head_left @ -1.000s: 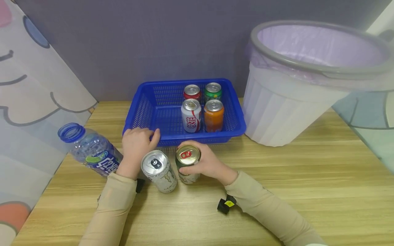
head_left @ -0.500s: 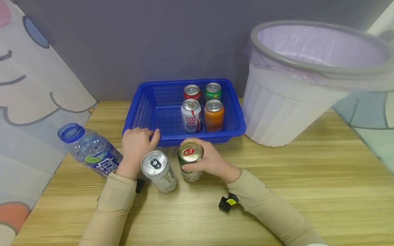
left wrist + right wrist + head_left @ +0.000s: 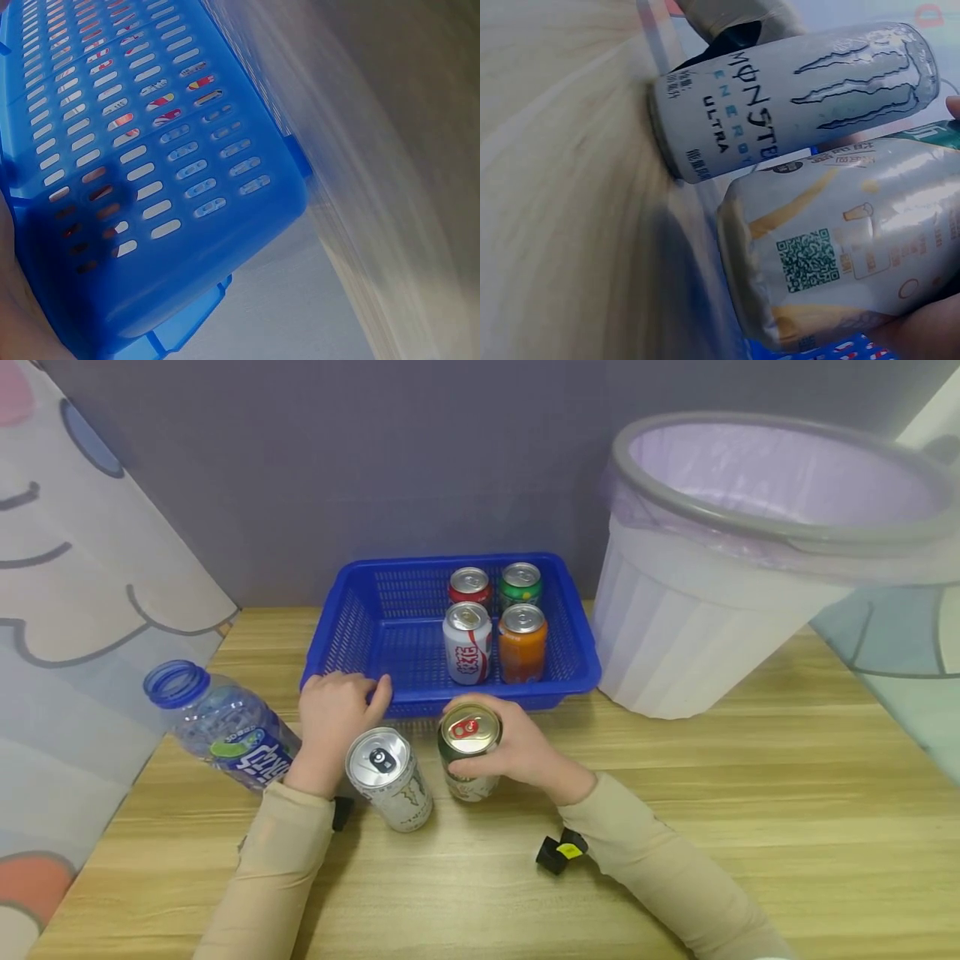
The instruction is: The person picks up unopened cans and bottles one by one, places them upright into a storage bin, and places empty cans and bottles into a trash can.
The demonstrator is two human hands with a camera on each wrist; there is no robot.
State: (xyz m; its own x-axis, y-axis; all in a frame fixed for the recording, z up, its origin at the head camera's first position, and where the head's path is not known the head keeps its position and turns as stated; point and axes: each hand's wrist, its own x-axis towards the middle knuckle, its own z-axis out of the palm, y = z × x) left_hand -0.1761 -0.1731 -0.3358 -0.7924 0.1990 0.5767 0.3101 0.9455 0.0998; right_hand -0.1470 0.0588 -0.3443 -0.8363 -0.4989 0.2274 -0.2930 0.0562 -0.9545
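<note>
In the head view, my left hand (image 3: 337,718) grips the near left rim of the blue plastic basket (image 3: 345,635). The left wrist view shows the slotted basket wall (image 3: 150,172) close up, with part of the hand at the left edge. My right hand (image 3: 521,747) holds a green and white drink can (image 3: 471,752) with a gold lid and red tab. In the right wrist view, this can (image 3: 840,247) seems slightly off the tabletop. Just left of it, a white Monster can (image 3: 397,785) stands upright. A blue-capless plastic bottle (image 3: 236,731) stands beside my left forearm.
Inside the basket's right half stand a white can (image 3: 468,647), an orange can (image 3: 522,647), a red can (image 3: 470,585) and a green can (image 3: 521,581). A tall white bin (image 3: 675,610) with a purple liner stands at the right. Behind is a grey panel (image 3: 420,468).
My right hand has moved the green and white can slightly right and toward the basket, away from the Monster can. My left hand has stayed on the rim.
</note>
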